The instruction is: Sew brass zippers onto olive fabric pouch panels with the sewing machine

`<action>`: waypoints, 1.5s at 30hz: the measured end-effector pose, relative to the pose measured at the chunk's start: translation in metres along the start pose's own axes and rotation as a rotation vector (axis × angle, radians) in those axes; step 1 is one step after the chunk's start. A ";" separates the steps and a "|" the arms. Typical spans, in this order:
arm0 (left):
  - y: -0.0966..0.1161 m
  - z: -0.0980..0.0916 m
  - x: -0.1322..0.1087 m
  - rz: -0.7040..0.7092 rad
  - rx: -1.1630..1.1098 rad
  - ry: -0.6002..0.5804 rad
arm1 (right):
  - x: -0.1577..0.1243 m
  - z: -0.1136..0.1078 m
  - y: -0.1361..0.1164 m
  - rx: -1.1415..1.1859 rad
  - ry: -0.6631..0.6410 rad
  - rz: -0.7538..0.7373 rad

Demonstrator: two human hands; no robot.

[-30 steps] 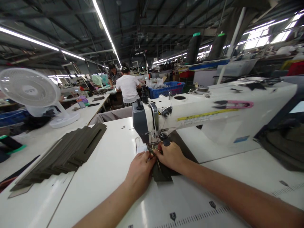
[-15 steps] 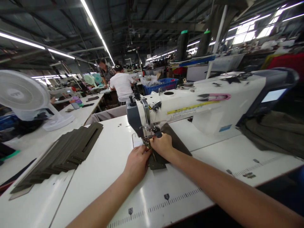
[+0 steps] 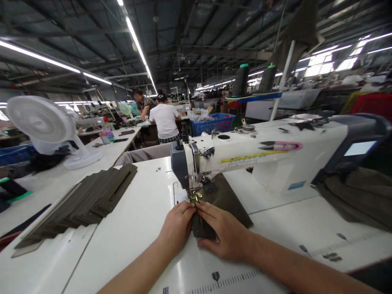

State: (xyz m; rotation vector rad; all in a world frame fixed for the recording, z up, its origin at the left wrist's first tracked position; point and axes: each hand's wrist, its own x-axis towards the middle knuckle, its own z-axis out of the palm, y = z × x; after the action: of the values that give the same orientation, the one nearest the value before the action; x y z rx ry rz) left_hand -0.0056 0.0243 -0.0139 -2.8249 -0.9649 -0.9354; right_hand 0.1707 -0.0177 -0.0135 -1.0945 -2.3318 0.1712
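Note:
A white sewing machine (image 3: pixel 263 157) stands on a white table (image 3: pixel 137 220). A dark olive fabric piece (image 3: pixel 225 200) lies under its presser foot (image 3: pixel 195 195). My left hand (image 3: pixel 179 224) rests at the left edge of the fabric, fingers curled and pressing it just in front of the needle. My right hand (image 3: pixel 228 234) lies on the near end of the fabric, fingers bent and pressing it down. Both hands touch the same piece.
A fanned stack of olive cut pieces (image 3: pixel 88 200) lies on the table to the left. A white desk fan (image 3: pixel 45 126) stands behind it. Pink thread snips (image 3: pixel 283 145) rest on the machine arm. More olive cloth (image 3: pixel 358 196) is piled at right. Two people (image 3: pixel 163 116) work further back.
My right hand has slid back from beside the needle toward me along the fabric. The left hand has stayed at the fabric's left edge. The camera view has shifted slightly.

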 end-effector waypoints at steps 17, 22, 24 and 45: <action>-0.007 -0.002 0.011 0.052 0.053 -0.094 | 0.008 -0.001 0.016 -0.021 -0.041 -0.062; -0.013 0.000 0.016 0.030 0.063 -0.122 | 0.014 -0.001 0.024 -0.049 -0.011 -0.061; -0.015 0.001 0.016 0.009 0.069 -0.129 | 0.014 0.001 0.027 -0.078 -0.004 -0.088; 0.013 -0.005 0.000 0.086 0.336 -0.193 | -0.005 0.017 0.013 -0.342 0.215 -0.150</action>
State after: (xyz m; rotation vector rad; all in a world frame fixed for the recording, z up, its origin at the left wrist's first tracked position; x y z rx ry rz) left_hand -0.0009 0.0130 -0.0079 -2.6749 -0.9087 -0.4468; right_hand 0.1729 -0.0104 -0.0342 -1.0288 -2.2840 -0.3956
